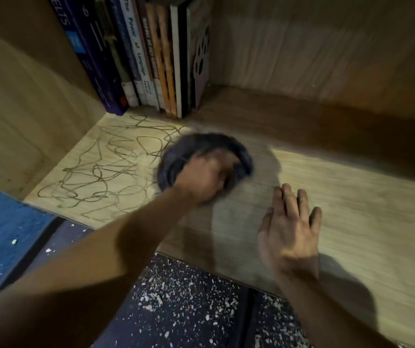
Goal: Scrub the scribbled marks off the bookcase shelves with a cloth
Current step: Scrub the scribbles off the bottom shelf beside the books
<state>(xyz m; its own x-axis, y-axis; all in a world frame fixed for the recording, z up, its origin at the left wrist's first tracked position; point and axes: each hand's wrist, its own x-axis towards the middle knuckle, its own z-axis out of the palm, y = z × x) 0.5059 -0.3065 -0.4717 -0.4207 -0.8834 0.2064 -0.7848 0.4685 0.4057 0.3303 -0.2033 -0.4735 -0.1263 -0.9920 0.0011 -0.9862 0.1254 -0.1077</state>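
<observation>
A: What is the left hand (pixel 205 178) doing?

B: It presses a dark cloth (pixel 201 156) down on the shelf (pixel 352 197), near the middle of the board. The fingers (pixel 224 163) look curled into the bunched fabric, grasping it, though the hand and cloth are both blurred, so the exact hold is hard to read.

A: And the right hand (pixel 289 232)?

B: It lies flat on the shelf, just right of the cloth and nearer the front edge. Its fingers are straight and a little spread, released, holding nothing.

A: Where are the scribbled marks (pixel 106 167)?

B: On the left part of the shelf board, a tangle of dark looping lines running from the left side wall (pixel 25 109) towards the cloth. The cloth sits at the right edge of that tangle. The wood to the right of the cloth shows only grain.

A: Anything else on the shelf?

B: A row of books (pixel 136 54) stands upright in the back left corner, behind the scribbles. One spine reads "The Power of Language". A pale bookend (pixel 201 61) with round cut-outs closes the row on the right.

A: And below?

B: A dark floor (pixel 188 310) flecked with white, and a blue surface (pixel 5 234) at the left.
</observation>
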